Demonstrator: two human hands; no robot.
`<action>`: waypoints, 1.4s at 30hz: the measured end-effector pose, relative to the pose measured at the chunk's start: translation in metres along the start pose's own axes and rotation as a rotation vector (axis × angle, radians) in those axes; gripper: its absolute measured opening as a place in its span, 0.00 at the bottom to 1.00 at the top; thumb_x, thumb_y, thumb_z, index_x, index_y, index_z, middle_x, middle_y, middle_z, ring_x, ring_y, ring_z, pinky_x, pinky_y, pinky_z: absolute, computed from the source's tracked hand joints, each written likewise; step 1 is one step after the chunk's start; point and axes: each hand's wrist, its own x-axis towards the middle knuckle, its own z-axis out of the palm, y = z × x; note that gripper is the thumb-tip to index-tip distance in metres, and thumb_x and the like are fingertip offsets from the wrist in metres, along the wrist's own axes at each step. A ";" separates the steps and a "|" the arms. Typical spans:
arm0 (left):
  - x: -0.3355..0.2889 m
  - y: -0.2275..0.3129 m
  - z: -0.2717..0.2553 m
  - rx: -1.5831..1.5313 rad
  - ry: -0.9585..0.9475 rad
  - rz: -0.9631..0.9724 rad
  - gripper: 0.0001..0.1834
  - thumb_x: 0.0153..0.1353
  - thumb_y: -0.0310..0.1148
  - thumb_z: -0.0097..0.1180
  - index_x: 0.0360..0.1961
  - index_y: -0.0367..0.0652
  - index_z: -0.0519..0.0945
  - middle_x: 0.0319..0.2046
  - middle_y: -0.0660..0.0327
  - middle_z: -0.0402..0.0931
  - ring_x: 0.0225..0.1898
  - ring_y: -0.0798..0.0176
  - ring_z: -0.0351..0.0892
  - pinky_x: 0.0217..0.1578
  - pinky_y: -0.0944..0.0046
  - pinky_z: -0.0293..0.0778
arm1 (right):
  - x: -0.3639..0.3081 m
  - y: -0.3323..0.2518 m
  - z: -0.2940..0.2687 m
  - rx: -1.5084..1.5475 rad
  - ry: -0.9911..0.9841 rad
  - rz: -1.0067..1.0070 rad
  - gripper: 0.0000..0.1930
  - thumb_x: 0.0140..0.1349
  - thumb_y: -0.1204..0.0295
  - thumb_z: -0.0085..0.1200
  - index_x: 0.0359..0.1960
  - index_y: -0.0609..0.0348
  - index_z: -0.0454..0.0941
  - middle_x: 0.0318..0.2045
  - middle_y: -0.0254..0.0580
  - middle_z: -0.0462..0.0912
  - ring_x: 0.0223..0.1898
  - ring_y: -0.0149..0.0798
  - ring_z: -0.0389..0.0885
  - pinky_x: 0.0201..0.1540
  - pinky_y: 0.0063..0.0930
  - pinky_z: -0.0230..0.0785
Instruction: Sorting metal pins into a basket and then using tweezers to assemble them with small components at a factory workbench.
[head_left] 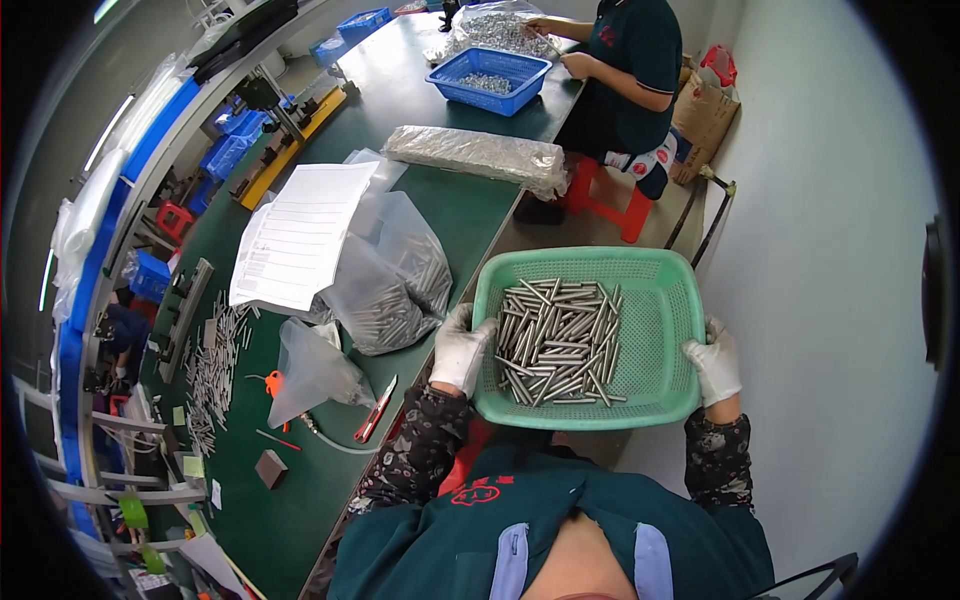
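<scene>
Both my hands, in white gloves, hold a green plastic basket [655, 395] in front of me, off the table's right edge. My left hand [462, 350] grips its left side, and my right hand [714, 364] grips its right side. Many short metal pins [560, 340] lie heaped in the left and middle part of the basket, while its right part shows bare mesh. The fingers under the rim are partly hidden on both sides.
On the green table [475, 205] stand plastic bags of pins [385, 290], papers [305, 230], a red utility knife [376, 410] and loose pins [212, 370]. Beyond a wrapped bundle [475, 155], a co-worker [635, 60] sits beside a blue basket [490, 80]. A white wall [820, 250] rises at right.
</scene>
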 end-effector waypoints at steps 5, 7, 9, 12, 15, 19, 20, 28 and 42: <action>0.096 0.026 0.021 0.068 -0.039 0.059 0.09 0.47 0.25 0.50 0.31 0.35 0.70 0.26 0.62 0.71 0.26 0.72 0.68 0.30 0.74 0.64 | 0.093 -0.003 0.017 0.065 0.011 -0.083 0.12 0.39 0.79 0.44 0.30 0.68 0.68 0.22 0.37 0.72 0.22 0.27 0.69 0.26 0.16 0.62; 0.139 0.019 0.024 0.120 -0.030 0.084 0.10 0.47 0.27 0.50 0.31 0.34 0.69 0.25 0.60 0.72 0.26 0.70 0.69 0.30 0.72 0.64 | 0.128 -0.010 0.033 0.011 0.036 -0.088 0.13 0.39 0.79 0.45 0.30 0.68 0.68 0.22 0.38 0.72 0.23 0.28 0.69 0.27 0.17 0.62; 0.174 0.019 0.028 0.187 0.061 0.120 0.12 0.48 0.29 0.50 0.32 0.32 0.69 0.26 0.57 0.72 0.26 0.67 0.70 0.30 0.71 0.65 | 0.162 -0.017 0.045 -0.054 0.054 -0.082 0.13 0.39 0.79 0.45 0.31 0.68 0.68 0.23 0.38 0.73 0.23 0.28 0.70 0.27 0.17 0.62; 0.219 0.024 0.030 0.222 0.164 0.097 0.11 0.47 0.31 0.50 0.31 0.34 0.70 0.25 0.56 0.73 0.26 0.65 0.71 0.30 0.71 0.65 | 0.222 -0.027 0.067 -0.174 0.049 -0.121 0.14 0.39 0.78 0.45 0.32 0.68 0.68 0.24 0.40 0.74 0.24 0.29 0.71 0.28 0.18 0.63; 0.255 0.027 0.021 0.290 0.251 0.081 0.11 0.46 0.32 0.50 0.29 0.36 0.71 0.23 0.56 0.73 0.25 0.64 0.71 0.30 0.70 0.66 | 0.269 -0.030 0.089 -0.269 0.058 -0.232 0.14 0.39 0.77 0.46 0.32 0.68 0.68 0.25 0.41 0.75 0.25 0.29 0.72 0.29 0.18 0.63; 0.283 0.033 0.009 0.292 0.412 0.064 0.10 0.46 0.32 0.50 0.28 0.37 0.71 0.22 0.58 0.72 0.23 0.68 0.69 0.29 0.70 0.65 | 0.324 -0.042 0.134 -0.223 -0.079 -0.264 0.14 0.40 0.77 0.47 0.32 0.68 0.69 0.25 0.41 0.75 0.25 0.30 0.72 0.30 0.19 0.63; 0.289 0.032 0.004 0.246 0.416 0.041 0.09 0.46 0.31 0.51 0.28 0.36 0.71 0.22 0.59 0.72 0.23 0.69 0.69 0.28 0.70 0.65 | 0.337 -0.041 0.144 -0.145 -0.135 -0.248 0.13 0.40 0.77 0.47 0.32 0.67 0.69 0.25 0.41 0.75 0.25 0.30 0.72 0.30 0.19 0.63; 0.325 0.012 -0.005 0.327 0.632 -0.116 0.10 0.46 0.29 0.51 0.29 0.33 0.70 0.23 0.60 0.72 0.25 0.70 0.68 0.30 0.73 0.64 | 0.410 -0.039 0.190 -0.021 -0.489 -0.058 0.11 0.43 0.77 0.46 0.31 0.67 0.69 0.25 0.37 0.74 0.26 0.26 0.71 0.31 0.17 0.62; 0.194 0.043 0.034 1.007 0.843 0.356 0.19 0.41 0.19 0.49 0.39 0.37 0.67 0.32 0.55 0.69 0.32 0.60 0.70 0.32 0.67 0.67 | 0.386 -0.132 0.221 -0.650 -0.679 -1.053 0.13 0.45 0.68 0.46 0.33 0.59 0.69 0.28 0.46 0.72 0.33 0.44 0.70 0.36 0.33 0.61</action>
